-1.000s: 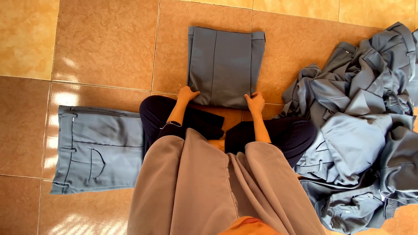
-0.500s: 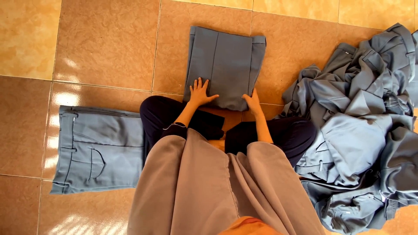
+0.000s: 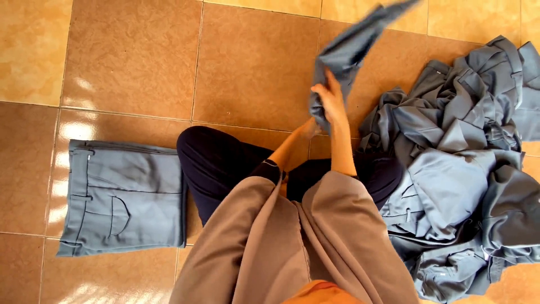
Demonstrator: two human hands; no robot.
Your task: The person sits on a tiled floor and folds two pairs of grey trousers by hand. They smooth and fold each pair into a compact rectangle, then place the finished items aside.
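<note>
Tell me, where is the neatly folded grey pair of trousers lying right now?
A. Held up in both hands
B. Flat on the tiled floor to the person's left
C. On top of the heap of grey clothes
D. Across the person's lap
B: the folded grey trousers lie flat on the tiled floor to the person's left, away from the crumpled heap of grey clothes on the other side.
</note>
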